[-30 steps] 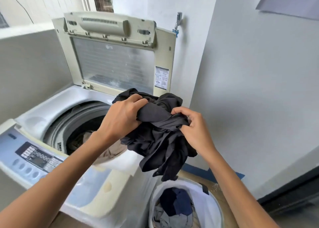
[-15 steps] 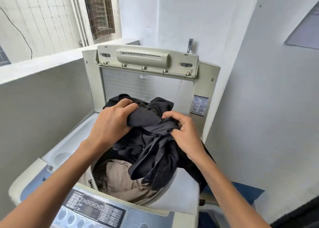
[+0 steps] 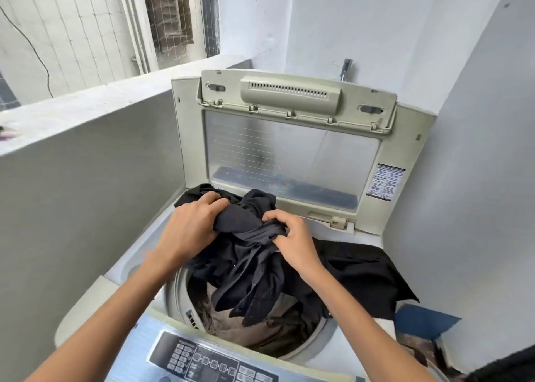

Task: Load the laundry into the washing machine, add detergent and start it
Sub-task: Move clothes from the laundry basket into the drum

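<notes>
A top-loading washing machine [image 3: 136, 263] stands below me with its lid [image 3: 292, 138] raised against the back wall. My left hand [image 3: 191, 228] and my right hand [image 3: 292, 242] both grip a bundle of black clothes [image 3: 249, 268] right above the drum opening. The bundle's lower ends hang into the drum. One black piece [image 3: 362, 268] drapes over the machine's right rim. A brown garment [image 3: 231, 318] lies inside the drum. The control panel [image 3: 208, 361] runs along the near edge.
A low grey wall [image 3: 86, 179] closes the left side and a white wall [image 3: 477, 179] the right. A tap [image 3: 346, 69] sticks out behind the lid. A blue patch [image 3: 425, 321] on the floor shows at the lower right.
Both hands carried the black bundle from above the laundry basket leftward and down over the drum. The view shifted so the machine is in front; the basket has left the frame.
</notes>
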Demonstrator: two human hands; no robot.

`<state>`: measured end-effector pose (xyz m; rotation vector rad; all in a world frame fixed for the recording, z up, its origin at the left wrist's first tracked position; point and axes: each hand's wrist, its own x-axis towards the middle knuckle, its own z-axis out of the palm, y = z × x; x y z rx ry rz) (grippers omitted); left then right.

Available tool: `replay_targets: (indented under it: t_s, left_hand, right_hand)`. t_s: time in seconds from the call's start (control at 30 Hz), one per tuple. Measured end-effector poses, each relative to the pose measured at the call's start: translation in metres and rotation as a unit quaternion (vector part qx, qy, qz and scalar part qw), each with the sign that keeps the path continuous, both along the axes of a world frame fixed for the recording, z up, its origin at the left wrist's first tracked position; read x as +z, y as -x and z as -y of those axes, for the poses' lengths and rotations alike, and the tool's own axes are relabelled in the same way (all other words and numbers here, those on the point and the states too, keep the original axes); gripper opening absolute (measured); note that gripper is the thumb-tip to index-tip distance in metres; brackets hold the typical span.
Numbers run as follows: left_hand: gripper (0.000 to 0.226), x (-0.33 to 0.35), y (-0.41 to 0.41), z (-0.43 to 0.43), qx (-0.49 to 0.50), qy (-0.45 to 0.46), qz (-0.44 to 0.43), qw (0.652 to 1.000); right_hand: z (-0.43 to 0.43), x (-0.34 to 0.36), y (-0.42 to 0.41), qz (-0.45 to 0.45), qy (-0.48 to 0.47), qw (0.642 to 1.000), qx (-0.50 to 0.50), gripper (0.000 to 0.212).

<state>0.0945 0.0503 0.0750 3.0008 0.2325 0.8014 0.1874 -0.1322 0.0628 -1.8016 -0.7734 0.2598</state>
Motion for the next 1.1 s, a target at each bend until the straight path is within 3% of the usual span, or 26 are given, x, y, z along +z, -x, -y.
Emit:
replay_targets:
  t_s: [0.23, 0.43, 0.5, 0.6, 0.7, 1.1]
  left_hand:
    - [0.036, -0.070, -0.014, 0.001, -0.014, 0.033, -0.158, 0.987]
    - [0.044, -0.119, -0.028, 0.008, -0.017, 0.037, -0.345, 0.938]
    - [0.061, -0.137, -0.031, 0.006, -0.018, 0.058, -0.408, 0.911]
    - [0.103, -0.152, -0.033, 0.003, -0.018, 0.103, -0.492, 0.865]
    - [0.113, -0.152, -0.036, 0.007, -0.022, 0.103, -0.495, 0.863]
    - [0.096, -0.143, -0.034, 0.027, -0.056, 0.100, -0.430, 0.895]
  right_hand:
    - [0.001, -0.071, -0.008, -0.028, 0.143, 0.989, -0.017, 0.042]
    - [0.010, -0.124, -0.010, -0.077, 0.272, 0.959, 0.022, 0.032]
    - [0.012, -0.130, -0.009, -0.089, 0.353, 0.928, 0.083, 0.035]
    - [0.017, -0.137, -0.010, -0.101, 0.455, 0.873, 0.142, 0.074]
    - [0.019, -0.136, -0.009, -0.097, 0.458, 0.873, 0.136, 0.085]
    - [0.039, -0.112, -0.013, -0.027, 0.402, 0.909, 0.111, 0.076]
